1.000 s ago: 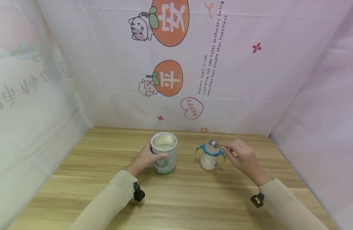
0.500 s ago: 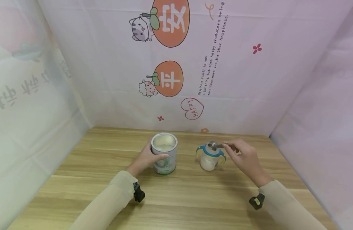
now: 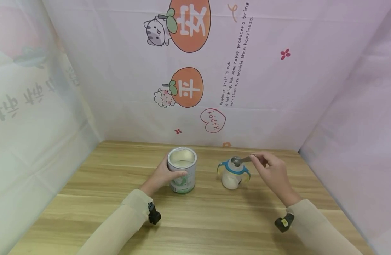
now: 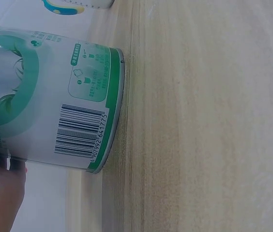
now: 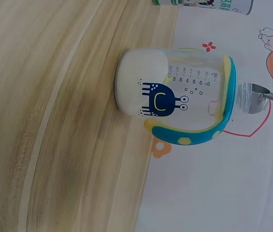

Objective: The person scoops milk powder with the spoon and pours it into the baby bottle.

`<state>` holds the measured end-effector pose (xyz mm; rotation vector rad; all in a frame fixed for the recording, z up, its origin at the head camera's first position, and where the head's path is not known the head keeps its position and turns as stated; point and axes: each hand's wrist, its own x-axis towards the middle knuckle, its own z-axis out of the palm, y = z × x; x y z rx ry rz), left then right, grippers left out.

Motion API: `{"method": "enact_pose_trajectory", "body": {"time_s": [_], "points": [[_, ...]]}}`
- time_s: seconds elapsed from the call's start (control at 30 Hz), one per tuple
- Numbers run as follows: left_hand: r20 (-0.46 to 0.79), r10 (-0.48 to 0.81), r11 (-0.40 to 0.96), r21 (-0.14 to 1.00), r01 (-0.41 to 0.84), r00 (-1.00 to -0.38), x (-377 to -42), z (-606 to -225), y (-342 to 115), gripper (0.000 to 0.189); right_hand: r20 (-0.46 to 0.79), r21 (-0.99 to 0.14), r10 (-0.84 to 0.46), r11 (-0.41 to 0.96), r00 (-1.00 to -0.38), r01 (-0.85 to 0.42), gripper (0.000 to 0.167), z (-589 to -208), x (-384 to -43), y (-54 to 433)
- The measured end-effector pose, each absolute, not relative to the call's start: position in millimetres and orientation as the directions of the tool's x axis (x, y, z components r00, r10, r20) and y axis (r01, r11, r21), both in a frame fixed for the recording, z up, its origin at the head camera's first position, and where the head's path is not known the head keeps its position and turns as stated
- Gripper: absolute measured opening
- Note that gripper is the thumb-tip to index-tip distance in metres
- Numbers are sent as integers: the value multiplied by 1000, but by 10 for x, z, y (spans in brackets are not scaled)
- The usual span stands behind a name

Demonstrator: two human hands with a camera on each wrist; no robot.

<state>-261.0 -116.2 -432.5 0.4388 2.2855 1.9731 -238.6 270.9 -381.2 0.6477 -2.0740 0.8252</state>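
Observation:
My left hand point(image 3: 161, 176) grips the side of an open milk powder can point(image 3: 183, 180), the thumb lying across its front. Pale powder shows inside the can; the left wrist view gives its green band and barcode. To its right a baby bottle point(image 3: 231, 179) stands upright, with a blue and yellow two-handled collar. White powder fills its lower part in the right wrist view. My right hand point(image 3: 273, 173) pinches the handle of a metal spoon point(image 5: 261, 96), whose bowl sits in the bottle's mouth. Only a sliver of that hand appears in the right wrist view.
A wooden table point(image 3: 195, 223) carries the can and bottle. Printed cloth point(image 3: 262, 117) rises behind the table, and more cloth hangs on both sides. A black wrist camera point(image 3: 154, 214) is strapped to the left sleeve, another point(image 3: 283, 223) to the right.
My right hand has turned the spoon over and lowered its bowl from above the bottle's opening into it, the hand shifting slightly right. The left hand and can stay put.

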Motion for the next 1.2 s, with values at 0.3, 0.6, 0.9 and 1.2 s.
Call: {"method": "enact_pose_trajectory", "body": {"time_s": [0.3,0.6,0.9,1.2], "points": [[135,282,119,977,174,-950,-2620,-4336,-1162,91,651,-615,55,623,-757,-483,17,-3773,-2355,2724],[126,271,135,977,167,-954,-2625,-4339,-1161,93,378,-844,184,470,-907,-257,41,-3732,-2380,2777],[127,269,132,977,167,-955,-2634,-4346,-1159,92,174,-984,184,75,-967,-163,36,-3712,-2425,2800],[132,276,124,977,172,-952,-2629,-4351,-1161,93,129,-991,145,-21,-981,-134,31,-3679,-2428,2715]]}}
